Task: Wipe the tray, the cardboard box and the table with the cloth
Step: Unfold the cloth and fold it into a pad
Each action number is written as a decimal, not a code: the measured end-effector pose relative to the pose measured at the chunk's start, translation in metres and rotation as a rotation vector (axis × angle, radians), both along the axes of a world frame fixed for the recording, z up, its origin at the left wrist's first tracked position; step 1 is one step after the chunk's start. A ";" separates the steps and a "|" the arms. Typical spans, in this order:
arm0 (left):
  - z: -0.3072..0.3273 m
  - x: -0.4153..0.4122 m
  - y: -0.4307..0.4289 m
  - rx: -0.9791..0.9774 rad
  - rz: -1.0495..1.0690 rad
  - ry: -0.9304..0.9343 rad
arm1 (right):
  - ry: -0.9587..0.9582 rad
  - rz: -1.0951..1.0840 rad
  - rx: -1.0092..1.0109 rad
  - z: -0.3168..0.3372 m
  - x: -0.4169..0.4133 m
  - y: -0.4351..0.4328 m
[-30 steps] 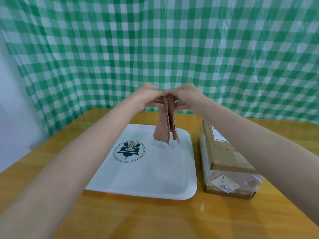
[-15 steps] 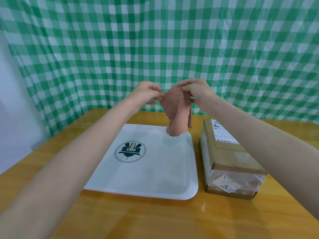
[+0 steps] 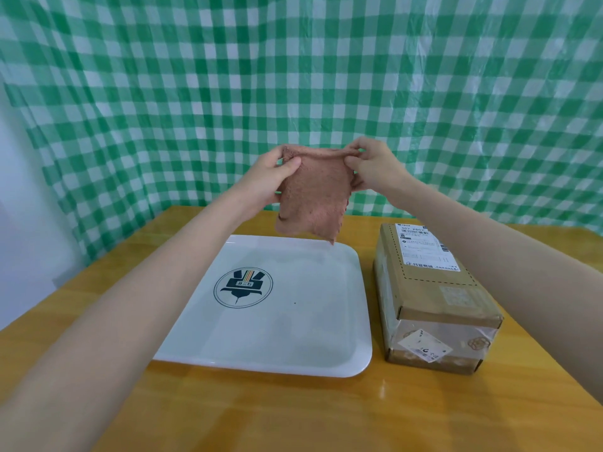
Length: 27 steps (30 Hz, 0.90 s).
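Observation:
A brownish-pink cloth [image 3: 313,197] hangs spread out in the air above the far edge of the white tray [image 3: 293,337]. My left hand [image 3: 269,181] pinches its upper left corner and my right hand [image 3: 375,168] pinches its upper right corner. The tray lies flat on the wooden table [image 3: 293,412] and carries a round dark logo. Right of the tray, a little apart from it, a taped cardboard box [image 3: 434,295] with shipping labels lies on the table.
A green and white checked curtain [image 3: 293,76] hangs right behind the table's far edge. A pale wall [image 3: 19,207] stands at the left. Bare wood shows in front of the tray and box.
The cloth was bunched into a narrow hanging strip between my hands; my hands have moved apart and it is now stretched out flat between them, held higher.

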<state>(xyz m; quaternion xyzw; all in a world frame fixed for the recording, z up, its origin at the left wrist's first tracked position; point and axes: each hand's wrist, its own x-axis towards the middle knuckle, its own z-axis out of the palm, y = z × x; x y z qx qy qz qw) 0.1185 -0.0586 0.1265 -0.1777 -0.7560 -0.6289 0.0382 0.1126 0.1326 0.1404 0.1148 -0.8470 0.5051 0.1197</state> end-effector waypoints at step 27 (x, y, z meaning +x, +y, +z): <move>-0.006 0.001 0.008 -0.424 0.095 0.221 | -0.118 0.210 0.477 -0.012 0.007 0.008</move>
